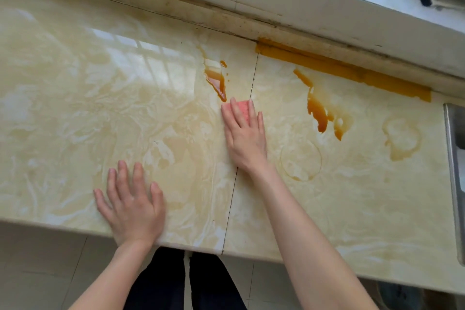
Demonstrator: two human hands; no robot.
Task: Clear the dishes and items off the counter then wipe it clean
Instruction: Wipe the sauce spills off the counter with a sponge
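Pressing down on a pink sponge (243, 109), the right hand (245, 138) lies flat with its fingers straight and a little spread. It grips nothing and only pushes on the sponge. The sponge sits near the middle of the counter (75, 113), on the dark seam (232, 189) that runs from the front edge to the back edge. Its far end is just beside the near tip of the left spill (216, 80). Most of the sponge is hidden under the fingers, so I cannot tell its long axis. The hand over it points toward the back edge, tilted slightly to the left.

The left hand (130, 206) rests flat near the front edge, left of the seam, with its fingers straight and spread, holding nothing.

A larger brown spill (319, 111) lies right of the seam, between the sponge and the sink (454, 148) at the right edge. Pale ring stains (402, 138) are near the sink. An orange strip (339, 68) follows the back edge on the right half.

Left of both hands a wide glossy surface stretches to the back edge. Right of the seam, the surface up to the sink rim carries only flat stains and liquid.
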